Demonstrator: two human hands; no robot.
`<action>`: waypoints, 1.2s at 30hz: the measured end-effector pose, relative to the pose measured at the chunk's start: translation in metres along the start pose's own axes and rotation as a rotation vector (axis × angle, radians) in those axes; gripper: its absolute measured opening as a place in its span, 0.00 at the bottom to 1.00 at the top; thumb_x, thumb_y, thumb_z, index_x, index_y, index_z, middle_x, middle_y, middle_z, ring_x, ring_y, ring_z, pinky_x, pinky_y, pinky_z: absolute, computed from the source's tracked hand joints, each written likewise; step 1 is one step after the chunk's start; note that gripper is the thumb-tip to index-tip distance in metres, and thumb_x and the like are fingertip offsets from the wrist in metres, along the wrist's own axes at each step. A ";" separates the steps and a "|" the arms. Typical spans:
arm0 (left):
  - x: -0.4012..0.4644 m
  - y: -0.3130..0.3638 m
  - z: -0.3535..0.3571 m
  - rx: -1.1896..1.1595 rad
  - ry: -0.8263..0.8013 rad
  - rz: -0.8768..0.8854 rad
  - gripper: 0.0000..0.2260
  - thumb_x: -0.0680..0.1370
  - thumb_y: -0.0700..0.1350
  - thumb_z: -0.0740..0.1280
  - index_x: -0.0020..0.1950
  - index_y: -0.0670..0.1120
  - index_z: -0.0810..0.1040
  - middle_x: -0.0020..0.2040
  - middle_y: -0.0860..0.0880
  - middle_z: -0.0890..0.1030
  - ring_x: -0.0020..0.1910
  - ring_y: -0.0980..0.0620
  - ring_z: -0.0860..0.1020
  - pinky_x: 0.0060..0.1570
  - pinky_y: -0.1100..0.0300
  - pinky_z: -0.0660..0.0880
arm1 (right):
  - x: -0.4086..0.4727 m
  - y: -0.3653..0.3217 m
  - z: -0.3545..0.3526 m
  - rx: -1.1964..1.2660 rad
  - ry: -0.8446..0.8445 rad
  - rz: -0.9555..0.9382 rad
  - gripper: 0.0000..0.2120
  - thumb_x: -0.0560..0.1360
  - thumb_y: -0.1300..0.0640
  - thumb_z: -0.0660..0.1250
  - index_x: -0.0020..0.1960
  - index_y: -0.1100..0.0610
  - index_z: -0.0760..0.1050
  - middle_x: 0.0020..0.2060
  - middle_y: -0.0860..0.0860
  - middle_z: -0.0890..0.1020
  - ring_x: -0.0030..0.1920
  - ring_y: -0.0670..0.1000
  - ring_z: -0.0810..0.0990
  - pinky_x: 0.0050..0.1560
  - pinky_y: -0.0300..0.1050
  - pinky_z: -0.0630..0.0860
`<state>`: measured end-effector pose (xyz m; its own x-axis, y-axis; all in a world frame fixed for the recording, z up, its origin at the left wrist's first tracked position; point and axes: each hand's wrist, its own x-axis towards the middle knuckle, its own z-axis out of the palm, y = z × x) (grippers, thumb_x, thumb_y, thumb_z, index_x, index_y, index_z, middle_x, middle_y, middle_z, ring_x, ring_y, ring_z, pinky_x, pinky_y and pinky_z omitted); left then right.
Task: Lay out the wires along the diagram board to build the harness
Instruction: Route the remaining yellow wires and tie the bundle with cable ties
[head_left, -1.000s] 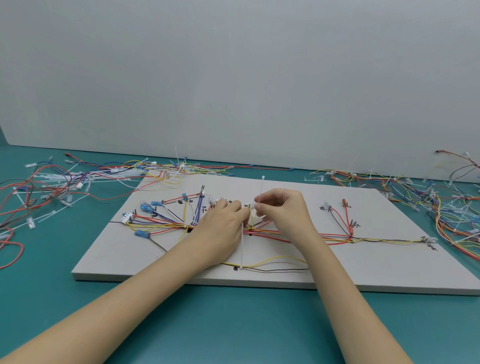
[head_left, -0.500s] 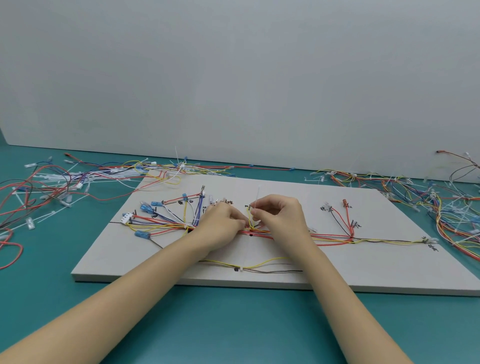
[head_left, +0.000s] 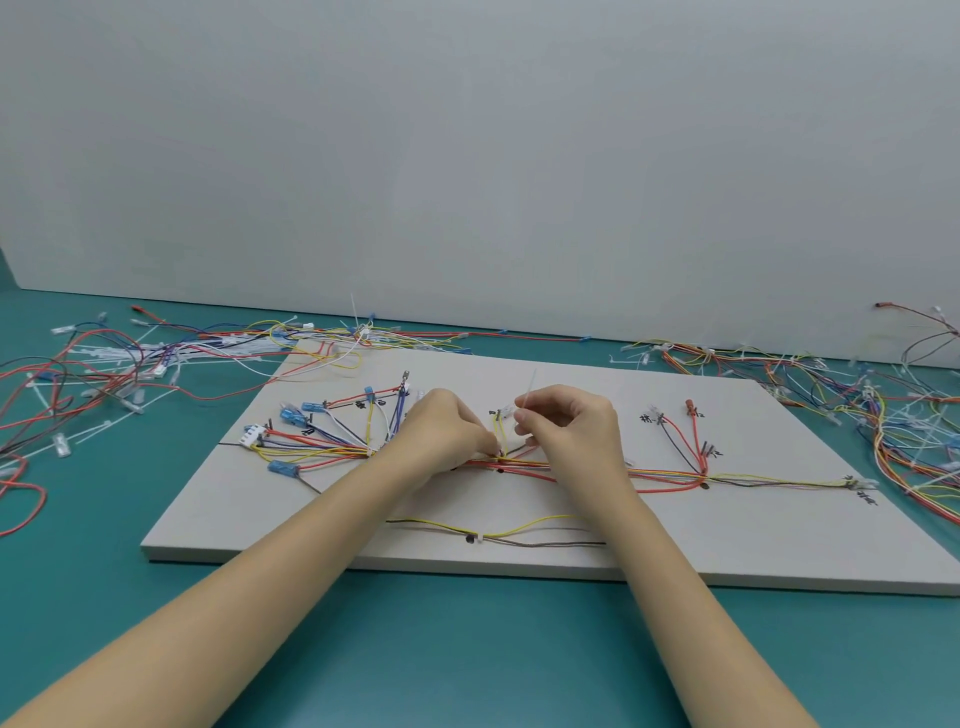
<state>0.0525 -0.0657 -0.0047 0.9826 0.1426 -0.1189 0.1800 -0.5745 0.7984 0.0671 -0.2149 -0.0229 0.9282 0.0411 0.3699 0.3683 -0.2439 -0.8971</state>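
On the diagram board (head_left: 753, 540), the left hand (head_left: 441, 434) pinches the wire bundle (head_left: 587, 472), running three to nine o'clock; the right hand (head_left: 569, 423) pinches a white cable tie (head_left: 529, 388) pointing to twelve, just beside it.

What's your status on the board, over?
Left hand pinching wire bundle at centre. Right hand pulling thin white cable tie upward. Nothing blocking grey diagram board.
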 end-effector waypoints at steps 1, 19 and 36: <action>0.000 -0.002 -0.002 -0.001 -0.016 0.014 0.04 0.68 0.46 0.77 0.35 0.47 0.85 0.34 0.48 0.80 0.33 0.52 0.74 0.32 0.64 0.67 | 0.000 0.000 0.000 0.010 0.002 0.004 0.07 0.71 0.69 0.71 0.41 0.58 0.81 0.34 0.53 0.83 0.35 0.53 0.83 0.40 0.51 0.81; 0.000 -0.004 0.010 0.106 0.015 -0.039 0.06 0.73 0.52 0.70 0.37 0.53 0.81 0.58 0.41 0.78 0.63 0.42 0.70 0.59 0.52 0.67 | 0.002 0.001 0.009 -0.207 -0.155 -0.069 0.04 0.72 0.68 0.70 0.45 0.63 0.83 0.36 0.53 0.84 0.39 0.52 0.82 0.46 0.47 0.80; -0.002 -0.004 0.013 0.157 0.092 -0.013 0.06 0.76 0.50 0.68 0.49 0.54 0.84 0.59 0.50 0.76 0.63 0.44 0.67 0.58 0.55 0.61 | 0.011 0.002 0.007 -0.285 -0.221 0.013 0.07 0.69 0.68 0.71 0.41 0.57 0.83 0.38 0.54 0.85 0.42 0.52 0.84 0.46 0.42 0.80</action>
<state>0.0500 -0.0740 -0.0152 0.9731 0.2201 -0.0680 0.2046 -0.6901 0.6942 0.0787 -0.2083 -0.0219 0.9332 0.2372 0.2699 0.3558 -0.5047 -0.7866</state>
